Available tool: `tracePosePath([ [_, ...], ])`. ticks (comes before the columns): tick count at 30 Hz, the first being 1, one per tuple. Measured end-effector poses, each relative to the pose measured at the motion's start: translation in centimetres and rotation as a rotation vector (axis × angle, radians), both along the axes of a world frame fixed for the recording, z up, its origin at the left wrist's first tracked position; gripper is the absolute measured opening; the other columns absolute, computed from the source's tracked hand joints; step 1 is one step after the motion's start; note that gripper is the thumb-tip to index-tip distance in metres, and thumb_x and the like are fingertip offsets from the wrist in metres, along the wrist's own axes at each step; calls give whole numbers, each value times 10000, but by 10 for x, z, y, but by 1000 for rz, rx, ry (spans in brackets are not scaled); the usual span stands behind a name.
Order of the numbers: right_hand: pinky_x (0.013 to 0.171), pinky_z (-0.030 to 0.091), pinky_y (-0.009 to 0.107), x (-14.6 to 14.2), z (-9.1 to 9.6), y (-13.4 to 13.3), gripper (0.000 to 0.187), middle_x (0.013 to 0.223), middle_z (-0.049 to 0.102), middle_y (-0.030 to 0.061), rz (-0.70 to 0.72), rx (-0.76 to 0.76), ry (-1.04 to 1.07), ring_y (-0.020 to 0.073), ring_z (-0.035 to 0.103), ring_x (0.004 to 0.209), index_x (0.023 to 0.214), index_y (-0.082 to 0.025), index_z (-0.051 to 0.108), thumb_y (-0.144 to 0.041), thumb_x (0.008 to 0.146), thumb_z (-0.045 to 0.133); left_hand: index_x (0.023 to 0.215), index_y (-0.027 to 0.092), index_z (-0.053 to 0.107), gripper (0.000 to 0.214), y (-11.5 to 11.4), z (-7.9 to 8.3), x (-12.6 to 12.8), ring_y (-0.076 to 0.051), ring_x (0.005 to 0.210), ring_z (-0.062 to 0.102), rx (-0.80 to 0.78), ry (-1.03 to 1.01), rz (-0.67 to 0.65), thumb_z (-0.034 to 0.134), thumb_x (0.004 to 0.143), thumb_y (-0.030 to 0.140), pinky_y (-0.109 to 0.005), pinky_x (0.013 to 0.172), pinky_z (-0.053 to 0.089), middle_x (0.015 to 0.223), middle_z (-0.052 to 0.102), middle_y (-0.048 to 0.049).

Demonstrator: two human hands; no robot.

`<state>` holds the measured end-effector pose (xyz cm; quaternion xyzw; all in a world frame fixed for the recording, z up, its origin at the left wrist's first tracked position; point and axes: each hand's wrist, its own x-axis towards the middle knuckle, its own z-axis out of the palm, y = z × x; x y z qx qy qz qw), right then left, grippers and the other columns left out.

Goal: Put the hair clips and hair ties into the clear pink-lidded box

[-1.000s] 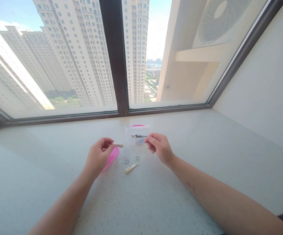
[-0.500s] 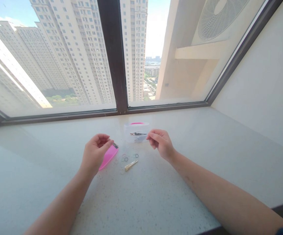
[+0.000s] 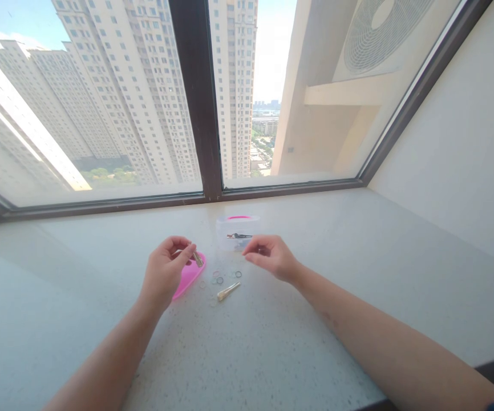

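My left hand (image 3: 167, 268) pinches a small, shiny metal hair clip (image 3: 198, 260) between thumb and fingers, above the pink lid (image 3: 189, 279). My right hand (image 3: 272, 258) is just in front of the clear box (image 3: 223, 234), with a gap between thumb and forefinger and nothing visible in it. Several thin hair ties (image 3: 220, 280) lie loosely between the hands. A gold-coloured hair clip (image 3: 229, 291) rests on the sill, slanting up to the right. A dark clip (image 3: 239, 236) shows at the box, partly covered by my right fingers.
The pale speckled sill (image 3: 247, 354) carries all these things. Behind it stands a window with a dark frame (image 3: 213, 197); a white wall (image 3: 456, 171) bounds the right side. A pink strip (image 3: 239, 217) shows at the top of the box.
My right hand has shifted left and slightly down, to the front of the box, and its fingers have parted. The metal clip in my left hand has tilted further downward.
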<state>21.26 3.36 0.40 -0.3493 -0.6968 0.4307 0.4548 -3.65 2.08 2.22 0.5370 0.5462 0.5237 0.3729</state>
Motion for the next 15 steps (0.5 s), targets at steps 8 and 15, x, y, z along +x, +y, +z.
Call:
tracePosePath([
  [8,773,445,297,-17,-14,-5,81,858,535,43,291,286,-520,162,531,809,822,-165,766,-122,757,744,822,156,590,259,-1,0,2,-149,619,599,-2,42,-47,709,750,375,-280,622,466,693,642,-5],
  [15,773,464,318,-7,0,0,75,860,590,59,198,151,-305,165,554,809,826,-143,620,-97,863,575,835,160,572,222,0,-3,-1,-119,589,542,5,17,-71,684,787,347,-251,573,420,693,633,2],
])
